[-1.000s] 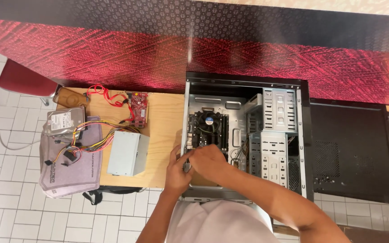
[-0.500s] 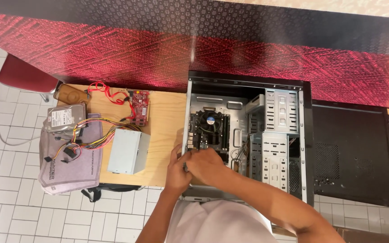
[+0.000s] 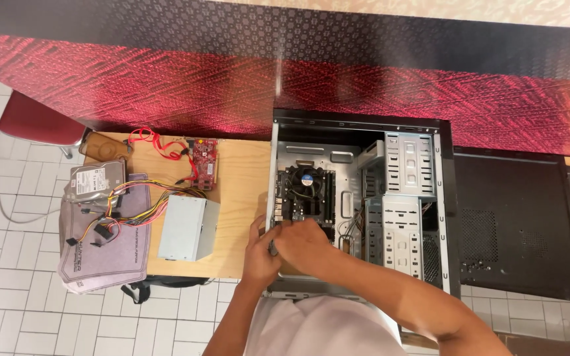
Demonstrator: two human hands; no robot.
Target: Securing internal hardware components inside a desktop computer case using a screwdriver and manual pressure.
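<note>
My right hand (image 3: 305, 242) is closing its grip on a small dark tool (image 3: 272, 249), though I cannot tell what kind. My left hand (image 3: 258, 254) is curling beside it, touching the near left edge of the computer case (image 3: 446, 198); whether it is gripping anything, I cannot tell. The case is lying open on the table (image 3: 245, 191), showing a dark circuit board (image 3: 308, 198) with a round fan and pale metal drive bays. A grey power supply (image 3: 189, 227) with coloured wires is sitting to my left.
</note>
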